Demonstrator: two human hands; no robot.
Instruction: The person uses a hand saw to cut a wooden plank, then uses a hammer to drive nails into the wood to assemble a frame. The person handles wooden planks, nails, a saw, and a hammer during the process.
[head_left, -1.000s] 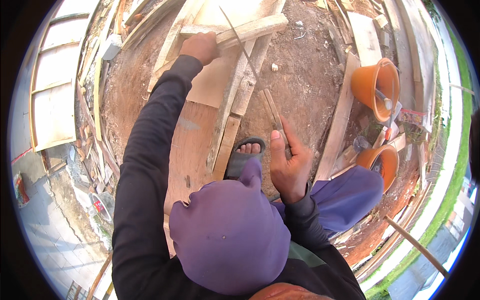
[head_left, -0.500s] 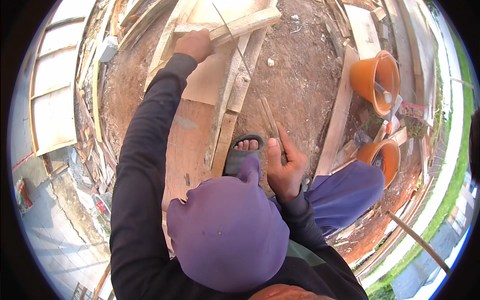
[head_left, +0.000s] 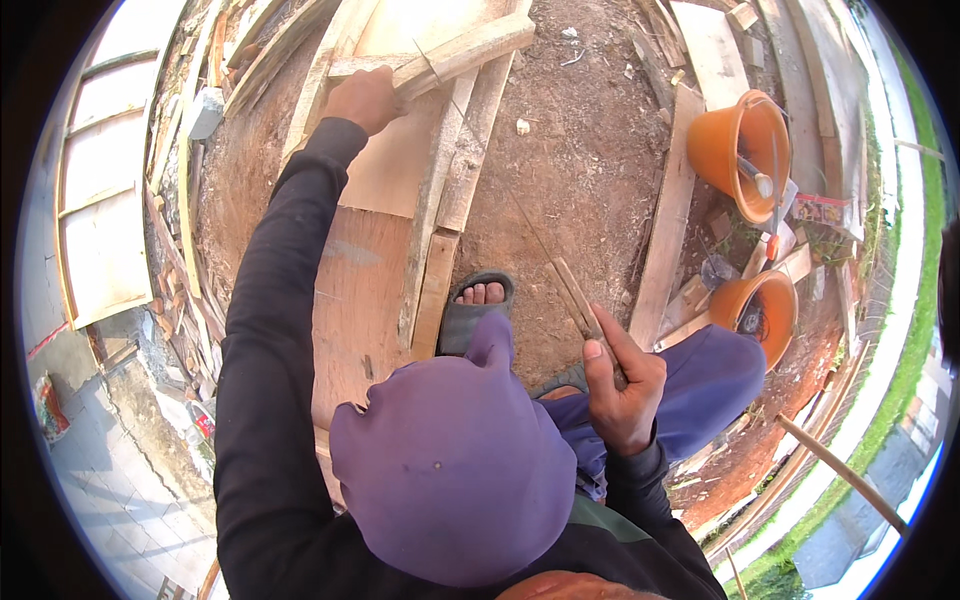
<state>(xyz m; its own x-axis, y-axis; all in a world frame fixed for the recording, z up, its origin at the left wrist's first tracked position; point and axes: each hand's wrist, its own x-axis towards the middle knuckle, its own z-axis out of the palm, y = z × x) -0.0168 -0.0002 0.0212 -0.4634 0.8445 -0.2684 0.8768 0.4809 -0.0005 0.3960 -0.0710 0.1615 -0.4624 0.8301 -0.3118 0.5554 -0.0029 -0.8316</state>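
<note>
A handsaw (head_left: 575, 295), seen nearly edge-on with a wooden handle and a thin blade, is in my right hand (head_left: 627, 395), fingers closed round the handle. Its blade slants up and left across a short timber piece (head_left: 475, 52) at the top of the view. My left hand (head_left: 362, 100) is closed over the near-left end of that timber, its fingertips partly hidden. Beneath the timber lie long boards (head_left: 440, 205) and a plywood sheet (head_left: 365, 270). How deep the blade sits in the wood cannot be made out.
Two orange buckets (head_left: 712, 150) stand at the right, the upper one with a tool in it. Beside them lies a long plank (head_left: 668, 230). My sandalled foot (head_left: 478, 312) is next to the boards. Scrap wood (head_left: 180, 260) lines the left side.
My right hand has drawn the saw back toward me and to the right. My left hand stays on the timber, while the whole view has shifted slightly.
</note>
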